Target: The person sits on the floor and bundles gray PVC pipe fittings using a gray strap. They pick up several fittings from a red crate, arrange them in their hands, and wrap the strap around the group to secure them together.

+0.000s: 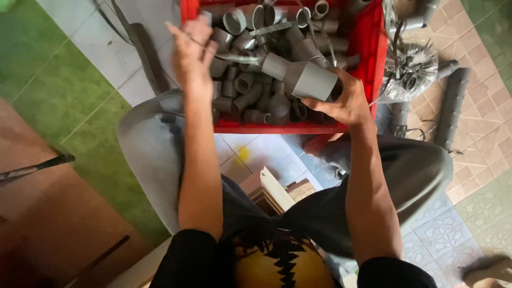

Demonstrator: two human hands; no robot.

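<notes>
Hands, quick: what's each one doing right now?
Left hand: closed, pinching a thin strip above the red crate.
Right hand: closed around a grey pipe reducer.

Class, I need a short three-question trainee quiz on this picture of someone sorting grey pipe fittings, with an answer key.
1. True or false: the right hand holds a grey pipe reducer.
2. What colour is the crate that holds the fittings?
A. blue
B. red
C. yellow
3. Fill in: the left hand pinches a thin ____ above the crate.

Key: 1 true; 2 B; 3 wire.
</notes>
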